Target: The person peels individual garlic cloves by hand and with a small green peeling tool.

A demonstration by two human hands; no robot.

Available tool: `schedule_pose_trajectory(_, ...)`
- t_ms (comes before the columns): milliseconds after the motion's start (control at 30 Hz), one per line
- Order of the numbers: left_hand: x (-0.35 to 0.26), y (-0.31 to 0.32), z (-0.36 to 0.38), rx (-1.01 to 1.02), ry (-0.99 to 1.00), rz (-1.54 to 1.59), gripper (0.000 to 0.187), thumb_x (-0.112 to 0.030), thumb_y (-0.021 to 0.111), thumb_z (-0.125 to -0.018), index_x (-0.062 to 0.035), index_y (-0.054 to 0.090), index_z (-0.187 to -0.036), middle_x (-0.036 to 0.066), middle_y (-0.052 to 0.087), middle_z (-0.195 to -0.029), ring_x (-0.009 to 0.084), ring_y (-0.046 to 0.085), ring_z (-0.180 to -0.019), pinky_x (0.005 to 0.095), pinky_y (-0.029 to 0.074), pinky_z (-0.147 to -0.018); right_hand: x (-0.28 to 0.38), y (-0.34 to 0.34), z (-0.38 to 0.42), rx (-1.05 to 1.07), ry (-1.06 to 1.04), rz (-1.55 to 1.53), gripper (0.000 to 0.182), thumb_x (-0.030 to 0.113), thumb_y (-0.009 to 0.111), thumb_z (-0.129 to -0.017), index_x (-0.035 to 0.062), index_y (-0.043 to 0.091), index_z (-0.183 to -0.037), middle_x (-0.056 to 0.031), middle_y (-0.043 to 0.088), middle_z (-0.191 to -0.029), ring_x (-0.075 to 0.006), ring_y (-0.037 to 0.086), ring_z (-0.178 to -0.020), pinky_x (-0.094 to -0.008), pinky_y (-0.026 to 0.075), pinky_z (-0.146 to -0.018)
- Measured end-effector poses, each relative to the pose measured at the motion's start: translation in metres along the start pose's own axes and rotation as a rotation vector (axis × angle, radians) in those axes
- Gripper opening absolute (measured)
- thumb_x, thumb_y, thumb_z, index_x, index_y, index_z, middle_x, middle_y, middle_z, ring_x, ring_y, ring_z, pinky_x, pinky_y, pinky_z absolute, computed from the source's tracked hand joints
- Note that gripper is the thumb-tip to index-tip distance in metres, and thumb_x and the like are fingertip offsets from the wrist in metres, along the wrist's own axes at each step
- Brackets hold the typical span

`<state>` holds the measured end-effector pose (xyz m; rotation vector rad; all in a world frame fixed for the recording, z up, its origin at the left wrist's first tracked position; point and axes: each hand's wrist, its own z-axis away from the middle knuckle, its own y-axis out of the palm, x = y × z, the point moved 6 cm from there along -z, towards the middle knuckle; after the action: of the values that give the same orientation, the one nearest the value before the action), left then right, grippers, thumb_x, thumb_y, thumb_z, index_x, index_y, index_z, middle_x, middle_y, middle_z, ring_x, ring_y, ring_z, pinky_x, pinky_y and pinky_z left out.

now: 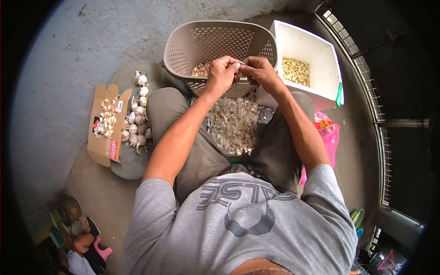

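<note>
The left hand (pixel 222 77) and right hand (pixel 262 73) met above the near side of the brown basket (pixel 176 50), the fingers of both pinching a small pale piece (pixel 241 62) between them. Garlic bulbs (pixel 139 120) lay left, peeled cloves (pixel 295 71) right in a white box (pixel 307 42), papery skins (pixel 233 121) nearer, between the legs (pixel 172 119).

Both forearms (pixel 178 142) extended forward, fingers (pixel 225 62) curled close together
</note>
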<state>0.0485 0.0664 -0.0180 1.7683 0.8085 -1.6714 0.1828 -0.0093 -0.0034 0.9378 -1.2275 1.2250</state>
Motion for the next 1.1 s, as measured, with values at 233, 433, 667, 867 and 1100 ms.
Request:
schedule_pose_trajectory(233, -0.007, -0.004, 0.002, 0.06, 0.004, -0.17, 0.018, -0.014, 0.066, -0.101, 0.0026, 0.069, -0.106, 0.003, 0.071, -0.084, 0.0073, 0.065, -0.072, 0.0235, 0.055, -0.065, 0.014, -0.006, 0.003, -0.002, -0.013, -0.369, 0.039, 0.008, 0.059, -0.097, -0.0001, 0.046, -0.132, -0.0078, 0.062, -0.099, -0.0155, 0.064, -0.074, -0.03, 0.053, -0.058)
schedule_pose_trajectory(433, -0.007, -0.001, 0.006, 0.079, 0.035, -0.039, 0.017, -0.014, 0.069, -0.099, 0.0018, 0.07, -0.104, 0.002, 0.071, -0.087, 0.0065, 0.063, -0.074, 0.0235, 0.052, -0.067, 0.023, 0.015, 0.017, 0.317, -0.075, -0.202, 0.058, -0.004, 0.063, -0.088, -0.0016, 0.036, -0.14, -0.0187, 0.062, -0.119, -0.0225, 0.071, -0.083, -0.0352, 0.06, -0.069)
schedule_pose_trajectory(667, -0.009, 0.002, 0.01, 0.019, -0.005, 0.131, 0.011, -0.011, 0.066, -0.1, -0.0005, 0.067, -0.097, 0.003, 0.068, -0.081, 0.007, 0.061, -0.067, 0.023, 0.051, -0.06, 0.009, -0.003, 0.006, 0.108, -0.055, -0.095, 0.035, 0.013, 0.076, -0.093, -0.002, 0.056, -0.118, -0.0126, 0.074, -0.093, -0.0178, 0.071, -0.073, -0.0311, 0.057, -0.056)
schedule_pose_trajectory(867, -0.002, 0.0, 0.011, -0.011, -0.104, 0.16, 0.014, -0.015, 0.06, -0.104, -0.0022, 0.063, -0.098, 0.004, 0.067, -0.081, 0.0088, 0.063, -0.063, 0.0238, 0.055, -0.058, 0.005, 0.003, 0.007, 0.104, -0.011, 0.142, 0.025, 0.021, 0.075, -0.096, -0.0002, 0.063, -0.102, -0.0037, 0.066, -0.079, -0.0086, 0.059, -0.063, -0.0262, 0.044, -0.048)
schedule_pose_trajectory(1100, -0.006, -0.001, 0.012, 0.019, -0.058, 0.063, 0.021, -0.021, 0.06, -0.105, -0.0008, 0.063, -0.098, 0.005, 0.067, -0.079, 0.0102, 0.062, -0.06, 0.0261, 0.056, -0.054, 0.01, 0.012, 0.009, 0.083, -0.038, 0.083, 0.027, 0.023, 0.073, -0.098, -0.0007, 0.062, -0.1, -0.0028, 0.065, -0.076, -0.0086, 0.058, -0.062, -0.0248, 0.044, -0.049)
